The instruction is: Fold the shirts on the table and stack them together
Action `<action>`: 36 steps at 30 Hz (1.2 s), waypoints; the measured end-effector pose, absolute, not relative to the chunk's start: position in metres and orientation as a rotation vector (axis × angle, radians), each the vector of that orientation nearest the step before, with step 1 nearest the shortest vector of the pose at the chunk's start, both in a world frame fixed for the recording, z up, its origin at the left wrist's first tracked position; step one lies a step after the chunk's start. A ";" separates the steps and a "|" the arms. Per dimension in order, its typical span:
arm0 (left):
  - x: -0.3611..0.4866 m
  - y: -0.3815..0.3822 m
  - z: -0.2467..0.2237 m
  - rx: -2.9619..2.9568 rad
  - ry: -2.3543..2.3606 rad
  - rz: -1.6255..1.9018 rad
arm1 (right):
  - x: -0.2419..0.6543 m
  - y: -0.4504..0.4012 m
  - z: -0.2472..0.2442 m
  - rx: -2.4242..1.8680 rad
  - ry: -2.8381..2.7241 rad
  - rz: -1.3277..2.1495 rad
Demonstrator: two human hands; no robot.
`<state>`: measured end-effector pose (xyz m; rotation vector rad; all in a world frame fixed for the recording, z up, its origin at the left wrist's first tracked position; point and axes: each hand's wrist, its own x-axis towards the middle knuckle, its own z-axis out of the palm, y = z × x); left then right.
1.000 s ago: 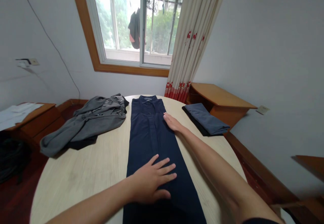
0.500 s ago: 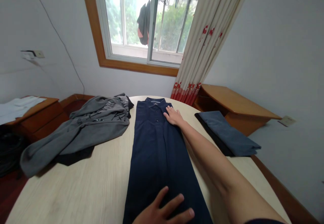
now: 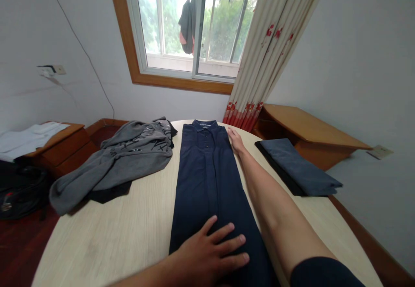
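A navy collared shirt [image 3: 197, 179] lies face up on the pale round table [image 3: 139, 226], folded into a long narrow strip with its collar at the far end. My left hand [image 3: 210, 252] rests on the lower part of the shirt, fingers spread and nothing held. Up by the collar end, my right hand [image 3: 235, 140] is at the shirt's right edge, its fingers stretched out along the side. Whether its fingertips touch the cloth or only the table, I cannot tell.
To the left a grey printed sweatshirt [image 3: 139, 148] lies loosely over something black. On the right sits a folded blue-grey garment [image 3: 295, 166] on a black one. A wooden desk [image 3: 317, 125] stands beyond, and a curtain [image 3: 259, 62] hangs by the window.
My right hand has slid off the top of the shirt to its right edge. My left hand has come further into view over the lower shirt. The view has shifted slightly.
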<state>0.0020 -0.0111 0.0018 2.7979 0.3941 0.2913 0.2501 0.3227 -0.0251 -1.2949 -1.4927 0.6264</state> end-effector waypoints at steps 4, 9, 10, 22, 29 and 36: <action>-0.002 -0.010 0.016 2.628 0.524 0.356 | 0.266 0.254 -0.034 -1.173 -1.703 0.670; -0.040 0.025 0.015 2.568 1.014 0.493 | 0.271 0.145 -0.028 -1.263 -2.159 0.439; -0.049 0.032 0.015 2.549 1.106 0.508 | 0.270 0.124 -0.025 -1.298 -2.219 0.382; -0.101 -0.013 0.015 2.503 0.900 0.399 | 0.304 -0.045 -0.016 -1.064 -2.298 0.387; -0.101 -0.036 0.011 2.560 0.799 0.369 | 0.299 -0.059 -0.008 -1.008 -2.340 0.535; -0.102 -0.071 0.045 2.363 0.655 0.432 | 0.294 -0.089 0.043 -0.923 -2.282 0.949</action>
